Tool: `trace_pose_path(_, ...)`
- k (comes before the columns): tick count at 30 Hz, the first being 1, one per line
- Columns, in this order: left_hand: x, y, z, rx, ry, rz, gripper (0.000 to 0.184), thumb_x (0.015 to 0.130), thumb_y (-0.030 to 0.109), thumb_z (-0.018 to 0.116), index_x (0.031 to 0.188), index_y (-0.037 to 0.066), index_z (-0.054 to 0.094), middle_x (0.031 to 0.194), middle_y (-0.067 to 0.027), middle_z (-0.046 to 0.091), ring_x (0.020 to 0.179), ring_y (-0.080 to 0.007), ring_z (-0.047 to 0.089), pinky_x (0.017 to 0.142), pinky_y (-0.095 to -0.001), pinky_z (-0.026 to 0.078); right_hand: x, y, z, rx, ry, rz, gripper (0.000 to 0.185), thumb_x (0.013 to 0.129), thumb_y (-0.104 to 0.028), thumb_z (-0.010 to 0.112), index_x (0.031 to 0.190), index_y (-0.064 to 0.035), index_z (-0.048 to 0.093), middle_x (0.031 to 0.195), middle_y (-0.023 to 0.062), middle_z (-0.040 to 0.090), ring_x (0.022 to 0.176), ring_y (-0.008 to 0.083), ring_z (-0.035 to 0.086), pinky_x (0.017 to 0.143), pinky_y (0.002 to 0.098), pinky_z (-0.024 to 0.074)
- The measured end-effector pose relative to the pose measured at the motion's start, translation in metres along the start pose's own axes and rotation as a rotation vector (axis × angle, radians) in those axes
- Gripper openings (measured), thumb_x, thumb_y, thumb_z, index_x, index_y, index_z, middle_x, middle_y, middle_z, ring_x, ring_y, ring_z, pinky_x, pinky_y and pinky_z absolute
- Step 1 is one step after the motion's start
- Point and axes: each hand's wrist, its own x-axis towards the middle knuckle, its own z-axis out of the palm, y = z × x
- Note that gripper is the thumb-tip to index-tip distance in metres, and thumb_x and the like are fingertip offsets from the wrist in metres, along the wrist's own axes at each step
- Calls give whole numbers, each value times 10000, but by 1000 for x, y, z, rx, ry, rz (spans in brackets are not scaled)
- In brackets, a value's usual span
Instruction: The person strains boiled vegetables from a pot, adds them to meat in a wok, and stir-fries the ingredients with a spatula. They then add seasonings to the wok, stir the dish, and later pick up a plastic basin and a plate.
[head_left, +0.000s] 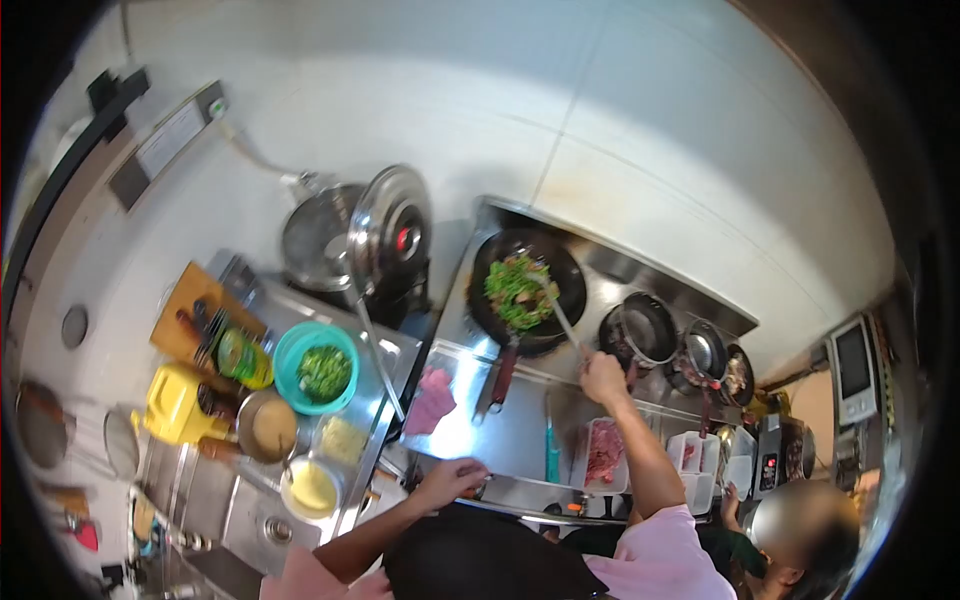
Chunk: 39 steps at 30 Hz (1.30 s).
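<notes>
My right hand (603, 379) is closed round the handle of a spatula (566, 325), whose head reaches into a dark wok (574, 285). Chopped green vegetables with brownish pieces (520, 293) lie in the wok, which stands on the left part of the steel stove (455, 325). The wok's reddish-brown handle (505, 375) points toward me. My left hand (450, 484) is at the stove's front edge, fingers bent together; what they grip is hidden. A pink cloth (431, 402) and a turquoise-handled tool (552, 450) lie on the steel surface between my hands.
Pans (645, 332) stand to the right, above a tray of raw meat (605, 455). At left are a teal bowl of chopped greens (285, 365), a yellow jug (172, 405), a sink (250, 530) and a lidded pot (320, 240). Another person (735, 555) is at lower right.
</notes>
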Motion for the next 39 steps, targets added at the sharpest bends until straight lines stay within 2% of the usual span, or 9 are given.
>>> trace_pose_path(3, -34, 114, -10, -387, -205, 142, 225, 976, 163, 592, 1122, 3, 652, 979, -25, 636, 908, -90, 581, 798, -238, 462, 6, 12, 34, -94, -37, -67, 502, 830, -132, 615, 1331, -139, 581, 946, 260, 676, 894, 440, 653, 816, 525, 520)
trace_pose_path(6, -78, 201, -34, -510, -438, 464, 281, 867, 64, 662, 1139, -5, 650, 1004, -114, 647, 905, -210, 589, 821, -319, 442, -18, -2, 3, -95, -19, -115, 520, 825, -141, 637, 1340, -136, 566, 947, 259, 675, 890, 438, 654, 805, 513, 525)
trace_pose_path(9, -92, 244, -41, -577, -664, 802, 383, 858, 230, 704, 1079, -77, 651, 837, -99, 649, 682, -241, 590, 631, -400, 446, -47, -5, -18, -121, 31, -120, 520, 816, -150, 615, 1333, -120, 573, 924, 252, 685, 901, 418, 664, 819, 516, 525)
trace_pose_path(11, -95, 266, -21, -758, -644, 970, 362, 904, 206, 674, 1100, -93, 621, 771, -107, 644, 587, -215, 583, 523, -334, 427, -47, -3, -14, -132, 23, -128, 520, 815, -147, 614, 1333, -128, 573, 936, 255, 683, 909, 416, 662, 823, 520, 522)
trace_pose_path(13, -99, 285, -14, -912, -825, 855, 360, 941, 115, 650, 1203, -129, 612, 747, -133, 679, 520, -223, 624, 445, -291, 430, -36, -4, -5, -108, -12, -109, 522, 821, -149, 616, 1341, -143, 568, 957, 253, 681, 921, 419, 657, 840, 515, 517)
trace_pose_path(18, -103, 301, -13, -919, -893, 541, 411, 912, 198, 686, 1155, -130, 637, 684, -112, 625, 515, -206, 588, 462, -308, 420, -41, -12, -18, -69, -4, -72, 534, 825, -146, 610, 1355, -196, 565, 967, 238, 684, 927, 418, 654, 843, 499, 519)
trace_pose_path(22, -79, 291, 16, -931, -859, 862, 390, 921, 218, 674, 1145, -102, 658, 693, -113, 627, 516, -213, 582, 457, -316, 419, -53, -10, -40, -86, -8, -185, 504, 829, -143, 620, 1332, -163, 583, 953, 244, 688, 901, 408, 667, 835, 489, 531)
trace_pose_path(28, -63, 304, 8, -732, -991, 787, 363, 927, 222, 669, 1143, -70, 673, 699, -101, 633, 519, -205, 576, 454, -320, 424, -22, -15, -35, -274, -69, -24, 498, 805, -139, 635, 1302, -182, 621, 957, 228, 692, 901, 391, 672, 857, 465, 525)
trace_pose_path(39, -55, 297, 6, -700, -975, 862, 304, 924, 158, 678, 1140, -55, 685, 711, -82, 622, 546, -192, 591, 468, -303, 445, -3, -44, -158, -217, -396, -206, 409, 792, -136, 619, 1194, -87, 677, 983, 267, 675, 967, 404, 653, 912, 454, 499)
